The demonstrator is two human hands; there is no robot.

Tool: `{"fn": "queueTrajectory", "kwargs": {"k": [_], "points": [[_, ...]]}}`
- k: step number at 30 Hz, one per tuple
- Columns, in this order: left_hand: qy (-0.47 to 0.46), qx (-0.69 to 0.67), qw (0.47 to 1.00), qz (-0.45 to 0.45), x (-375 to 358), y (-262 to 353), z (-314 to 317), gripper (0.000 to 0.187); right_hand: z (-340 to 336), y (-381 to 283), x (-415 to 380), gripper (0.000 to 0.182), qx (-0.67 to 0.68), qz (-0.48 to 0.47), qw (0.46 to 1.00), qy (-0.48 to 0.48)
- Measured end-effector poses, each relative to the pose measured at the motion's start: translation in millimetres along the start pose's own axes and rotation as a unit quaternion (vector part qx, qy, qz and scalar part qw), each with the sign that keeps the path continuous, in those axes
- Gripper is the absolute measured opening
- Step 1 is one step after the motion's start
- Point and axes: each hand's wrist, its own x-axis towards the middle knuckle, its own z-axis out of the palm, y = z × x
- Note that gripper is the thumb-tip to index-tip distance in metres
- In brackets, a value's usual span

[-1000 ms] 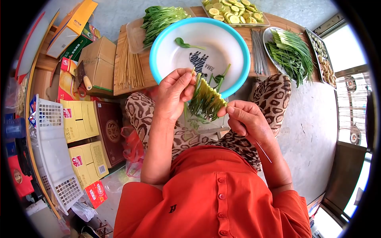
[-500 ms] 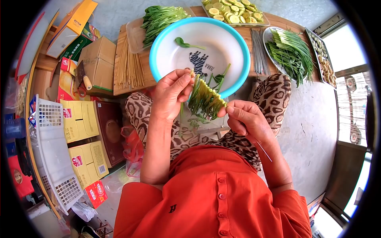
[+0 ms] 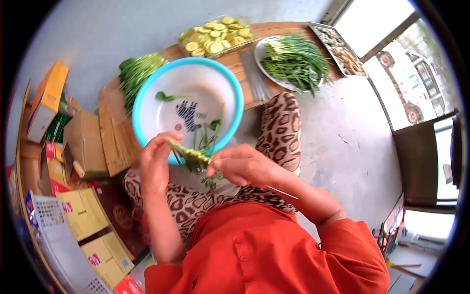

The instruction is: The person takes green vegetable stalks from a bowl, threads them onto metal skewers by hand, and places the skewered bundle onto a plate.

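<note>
A row of leafy greens (image 3: 193,159), threaded by the stem ends, hangs between my two hands just over the near rim of the white basin with the blue rim (image 3: 237,105). My left hand (image 3: 157,159) pinches the left end of the row. My right hand (image 3: 242,165) is closed around the skewer (image 3: 282,192) at the other end, its thin tail sticking out below the wrist. Inside the basin lie a loose green leaf (image 3: 166,96) and some long stems near the right wall. The skewer's tip is hidden at my left fingers.
Around the basin on the wooden table are leafy greens (image 3: 139,73), sliced squash (image 3: 215,36), metal skewers (image 3: 255,78), a plate of chives and greens (image 3: 296,63), and a tray (image 3: 342,51). Wooden sticks (image 3: 117,147) lie left, beside a cardboard box (image 3: 84,142) and knife (image 3: 76,164).
The camera view has turned to the right, so the table and basin appear shifted left and tilted. Both hands still hold the skewered greens, which now look more edge-on.
</note>
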Motion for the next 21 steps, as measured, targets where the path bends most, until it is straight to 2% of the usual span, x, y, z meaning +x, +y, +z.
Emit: {"fn": "queueTrajectory", "kwargs": {"k": [4,8,12,18,21], "points": [[-0.112,-0.051,0.992,-0.003,4,-3,-4,0.020,-2,1,-2,0.029,0.000,-0.018,1.000,-0.021],[-0.173,-0.026,0.985,-0.010,8,3,4,0.025,-3,0,-4,0.028,0.021,-0.013,0.999,-0.021],[-0.164,0.060,0.984,-0.040,10,7,15,0.014,-4,4,-3,0.029,0.036,-0.025,0.999,-0.024],[-0.157,0.003,0.987,-0.028,16,6,10,0.003,-6,-5,-11,0.028,-0.012,-0.038,0.999,-0.029],[-0.153,-0.001,0.988,-0.016,16,5,2,0.012,-11,-6,-13,0.026,-0.087,-0.044,0.994,-0.041]]}}
